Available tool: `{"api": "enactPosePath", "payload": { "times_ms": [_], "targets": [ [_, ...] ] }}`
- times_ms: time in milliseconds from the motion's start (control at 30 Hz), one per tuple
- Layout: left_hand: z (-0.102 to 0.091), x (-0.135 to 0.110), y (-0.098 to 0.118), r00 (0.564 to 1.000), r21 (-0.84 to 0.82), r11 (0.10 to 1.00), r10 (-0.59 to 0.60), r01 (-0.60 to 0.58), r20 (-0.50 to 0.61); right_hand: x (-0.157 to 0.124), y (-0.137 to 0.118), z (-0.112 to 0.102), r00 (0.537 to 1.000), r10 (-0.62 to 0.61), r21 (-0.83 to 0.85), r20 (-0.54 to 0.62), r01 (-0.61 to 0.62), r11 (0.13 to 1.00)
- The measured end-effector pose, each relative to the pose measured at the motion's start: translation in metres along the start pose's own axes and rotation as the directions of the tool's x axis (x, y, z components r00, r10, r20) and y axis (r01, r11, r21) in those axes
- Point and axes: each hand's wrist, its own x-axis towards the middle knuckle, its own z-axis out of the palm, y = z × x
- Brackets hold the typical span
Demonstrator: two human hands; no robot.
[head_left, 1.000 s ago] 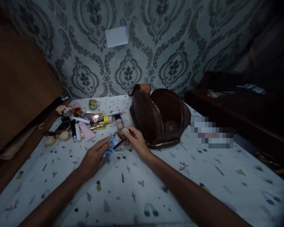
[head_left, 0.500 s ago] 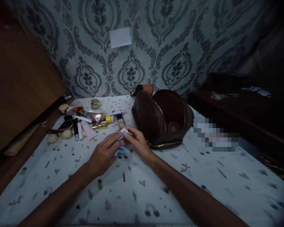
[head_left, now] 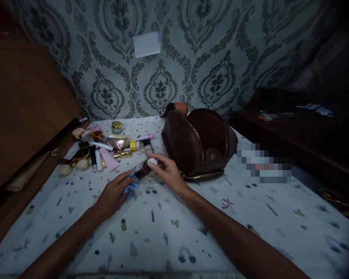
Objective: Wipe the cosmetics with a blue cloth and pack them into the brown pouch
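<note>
Between my hands is a small dark bottle (head_left: pixel 142 169) with a white cap (head_left: pixel 152 162), tilted and held above the patterned cloth. My right hand (head_left: pixel 169 173) is closed around its capped end. My left hand (head_left: pixel 113 194) is closed on a light blue cloth (head_left: pixel 130 186), which touches the bottle's other end. Just right of my right hand stands a brown leather bag (head_left: pixel 189 155), unzipped and gaping, its inside dark. Left of my hands lies a cluster of cosmetics, with a pink tube (head_left: pixel 109 159), a gold tube (head_left: pixel 122 154) and a gold-lidded jar (head_left: pixel 116 127).
A white cloth with small prints (head_left: pixel 151 240) covers the surface. Wooden furniture (head_left: pixel 29 104) rises at the left, and a dark ledge (head_left: pixel 267 135) runs along the right. The patterned wall behind carries a white card (head_left: pixel 147 44). A pixelated patch hides something beside the bag.
My left hand has slid left and down with the blue cloth, uncovering the dark bottle. My right hand has stayed nearly in place at the white cap.
</note>
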Motion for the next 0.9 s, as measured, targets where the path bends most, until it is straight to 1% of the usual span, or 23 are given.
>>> {"api": "enactPosePath", "payload": {
  "times_ms": [100, 167, 233, 300, 367, 433, 500, 567, 700, 800, 867, 900],
  "targets": [
    [-0.008, 0.007, 0.011, 0.996, -0.078, 0.995, -0.066, 0.062, -0.055, -0.002, -0.003, 0.002, 0.998, -0.049, -0.076, -0.032, 0.047, 0.996],
    [-0.013, 0.015, 0.023, 0.992, -0.116, 0.992, -0.07, 0.058, -0.104, -0.004, -0.005, 0.003, 0.998, -0.045, -0.089, -0.049, 0.041, 0.995],
    [-0.015, 0.024, 0.036, 0.992, -0.126, 0.992, -0.02, 0.004, -0.128, -0.005, -0.006, 0.004, 0.998, -0.029, -0.103, -0.063, 0.023, 0.994],
    [-0.013, 0.032, 0.045, 0.99, -0.096, 0.993, 0.061, -0.074, -0.127, -0.006, -0.007, 0.005, 0.997, -0.011, -0.118, -0.082, 0.001, 0.993],
    [-0.008, 0.037, 0.048, 0.987, -0.048, 0.991, 0.123, -0.128, -0.109, -0.006, -0.005, 0.005, 0.994, 0.014, -0.12, -0.11, -0.028, 0.992],
    [-0.002, 0.037, 0.045, 0.988, -0.017, 0.992, 0.127, -0.129, -0.091, -0.006, -0.003, 0.004, 0.989, 0.054, -0.099, -0.135, -0.068, 0.993],
    [0.003, 0.033, 0.036, 0.995, -0.022, 0.996, 0.082, -0.084, -0.058, -0.004, 0.001, 0.003, 0.985, 0.08, -0.063, -0.155, -0.091, 0.994],
    [0.004, 0.028, 0.025, 0.999, -0.063, 0.998, 0.016, -0.018, -0.029, -0.001, 0.004, 0.001, 0.984, 0.073, -0.029, -0.16, -0.079, 0.996],
    [0.002, 0.019, 0.007, 0.994, -0.2, 0.974, -0.105, 0.102, -0.002, 0.003, 0.004, -0.002, 0.994, 0.065, 0.003, -0.091, -0.065, 0.998],
    [0.001, 0.019, 0.003, 0.984, -0.285, 0.942, -0.177, 0.175, 0.02, 0.002, 0.003, -0.003, 0.995, 0.069, -0.007, -0.066, -0.069, 0.998],
    [0.002, 0.022, 0.005, 0.968, -0.335, 0.912, -0.249, 0.238, 0.008, 0.001, 0.002, -0.003, 0.992, 0.106, 0.007, -0.063, -0.106, 0.994],
    [0.001, 0.024, 0.008, 0.954, -0.364, 0.888, -0.301, 0.281, 0.001, 0.0, 0.002, -0.002, 0.988, 0.141, 0.031, -0.057, -0.139, 0.99]
  ]
}}
